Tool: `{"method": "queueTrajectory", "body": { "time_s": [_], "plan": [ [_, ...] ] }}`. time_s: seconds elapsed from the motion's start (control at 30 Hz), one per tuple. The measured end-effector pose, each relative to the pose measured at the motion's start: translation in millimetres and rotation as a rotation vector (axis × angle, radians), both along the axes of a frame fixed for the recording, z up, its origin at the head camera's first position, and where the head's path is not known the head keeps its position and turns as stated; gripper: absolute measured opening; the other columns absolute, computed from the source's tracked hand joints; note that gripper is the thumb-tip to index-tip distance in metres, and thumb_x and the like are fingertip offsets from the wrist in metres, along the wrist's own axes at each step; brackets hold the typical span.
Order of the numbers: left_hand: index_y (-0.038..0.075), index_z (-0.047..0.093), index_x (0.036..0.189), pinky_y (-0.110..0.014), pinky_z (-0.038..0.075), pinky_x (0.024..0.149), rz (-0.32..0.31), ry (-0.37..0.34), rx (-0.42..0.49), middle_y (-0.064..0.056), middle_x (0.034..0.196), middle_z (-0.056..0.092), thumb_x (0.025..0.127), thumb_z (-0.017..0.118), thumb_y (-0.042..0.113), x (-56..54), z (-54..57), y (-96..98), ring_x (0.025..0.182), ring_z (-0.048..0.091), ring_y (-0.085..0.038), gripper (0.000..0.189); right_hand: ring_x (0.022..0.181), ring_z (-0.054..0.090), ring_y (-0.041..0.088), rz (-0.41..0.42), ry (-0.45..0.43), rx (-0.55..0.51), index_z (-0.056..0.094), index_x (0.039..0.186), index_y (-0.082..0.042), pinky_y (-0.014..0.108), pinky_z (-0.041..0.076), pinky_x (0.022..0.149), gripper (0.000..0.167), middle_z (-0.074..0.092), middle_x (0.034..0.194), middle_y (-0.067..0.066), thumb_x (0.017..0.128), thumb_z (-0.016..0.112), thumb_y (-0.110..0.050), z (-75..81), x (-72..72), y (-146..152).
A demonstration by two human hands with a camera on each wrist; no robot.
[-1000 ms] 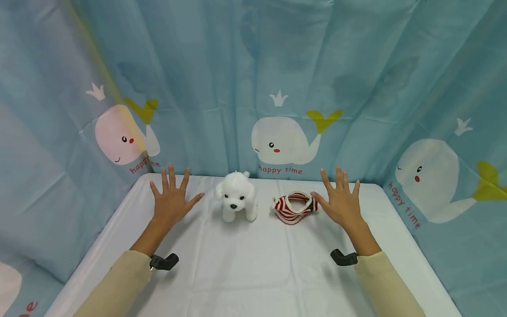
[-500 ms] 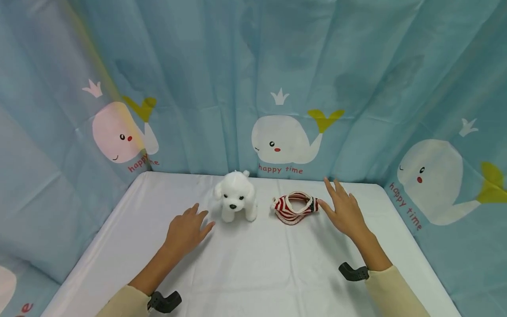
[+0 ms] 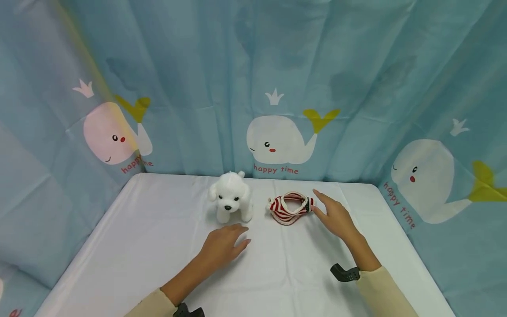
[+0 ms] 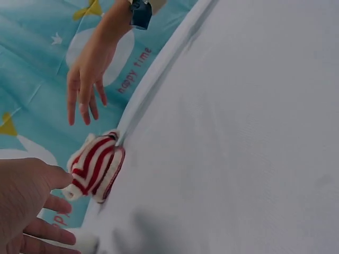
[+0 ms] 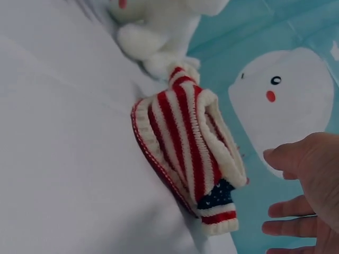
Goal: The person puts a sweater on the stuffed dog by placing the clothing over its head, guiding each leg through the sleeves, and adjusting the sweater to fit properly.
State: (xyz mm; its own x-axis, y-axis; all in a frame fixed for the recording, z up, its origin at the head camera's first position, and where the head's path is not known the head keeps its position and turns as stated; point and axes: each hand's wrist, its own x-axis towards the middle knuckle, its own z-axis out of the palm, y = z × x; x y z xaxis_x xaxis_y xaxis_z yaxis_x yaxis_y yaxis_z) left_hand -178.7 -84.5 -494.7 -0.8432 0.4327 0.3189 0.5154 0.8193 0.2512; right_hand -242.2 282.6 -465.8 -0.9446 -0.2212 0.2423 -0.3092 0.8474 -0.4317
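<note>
A small knitted sweater [image 3: 290, 210] with red and white stripes lies on the white table; the right wrist view shows its ribbed hem, a dark blue patch and one cuff [image 5: 220, 222]. Left of it stands a white plush dog [image 3: 231, 197], facing the camera. My right hand [image 3: 336, 219] hovers at the sweater's right end, fingers loosely extended and holding nothing. Just in front of the dog, my left hand [image 3: 222, 245] reaches toward the right with relaxed fingers, also holding nothing. In the left wrist view its thumb [image 4: 59, 179] overlaps the sweater.
A white cloth covers the table [image 3: 253, 281]. Behind and at both sides hangs a blue curtain [image 3: 198, 88] printed with whales. Each wrist wears a black strap-on camera, like the one on the right wrist [image 3: 345, 273].
Both hands were spread wide beside the objects. The left hand has come down and right, to in front of the dog; the right has drawn slightly lower, its fingers closer together. Dog and sweater stay put.
</note>
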Motion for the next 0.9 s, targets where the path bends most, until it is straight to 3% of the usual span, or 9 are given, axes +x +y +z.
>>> {"method": "queueTrajectory", "body": {
  "time_s": [0.1,0.27,0.47,0.57,0.67,0.9],
  "plan": [
    [0.016,0.07,0.126,-0.041,0.058,0.081,-0.009,0.017,0.011,-0.008,0.125,0.07,0.096,0.071,0.038,-7.8,-5.9,10.6,0.113,0.068,-0.023,0.037,0.132,0.051,0.043,-0.001,0.003,-0.026,0.049,0.15,-0.005,0.06,0.042,0.105,0.056,0.053,0.146,0.022,0.1,0.066,-0.025,-6.0,-3.9,-5],
    [0.013,0.059,0.141,-0.043,0.056,0.087,-0.006,-0.033,0.03,-0.015,0.137,0.062,0.098,0.068,0.035,-19.7,-14.4,26.7,0.122,0.063,-0.027,0.049,0.129,0.054,0.042,-0.035,-0.016,-0.069,0.056,0.144,-0.005,0.059,0.044,0.102,0.049,0.058,0.142,0.02,0.101,0.066,-0.025,-16.8,-7.9,-11],
    [0.011,0.052,0.148,-0.047,0.052,0.097,0.003,-0.118,0.128,-0.016,0.146,0.054,0.101,0.063,0.036,-30.3,-10.4,47.9,0.13,0.056,-0.031,0.054,0.117,0.062,0.041,-0.091,-0.023,-0.129,0.06,0.141,-0.005,0.057,0.051,0.09,0.046,0.063,0.133,0.022,0.099,0.067,-0.022,-24.0,-7.6,-17],
    [0.008,0.05,0.15,-0.046,0.05,0.101,0.026,-0.155,0.175,-0.016,0.148,0.052,0.103,0.061,0.036,-39.7,-9.8,58.1,0.133,0.052,-0.031,0.056,0.1,0.065,0.04,-0.088,-0.02,-0.155,0.061,0.139,-0.004,0.053,0.052,0.079,0.045,0.065,0.13,0.023,0.099,0.068,-0.021,-25.7,-8.8,-20],
    [0.004,0.047,0.15,-0.044,0.047,0.105,0.037,-0.163,0.208,-0.016,0.147,0.052,0.103,0.061,0.033,-50.6,-12.1,67.0,0.135,0.051,-0.03,0.057,0.093,0.065,0.035,-0.065,0.001,-0.165,0.061,0.139,-0.004,0.048,0.052,0.075,0.045,0.068,0.124,0.02,0.098,0.069,-0.02,-26.7,-10.2,-22],
    [0.003,0.049,0.149,-0.042,0.046,0.106,0.007,-0.165,0.317,-0.014,0.14,0.058,0.104,0.061,0.027,-67.9,-16.5,79.7,0.13,0.054,-0.029,0.053,0.117,0.063,0.037,0.012,0.103,-0.133,0.067,0.133,-0.006,0.052,0.053,0.087,0.041,0.065,0.132,0.019,0.092,0.072,-0.001,-28.5,-11.8,-25]
  ]
}}
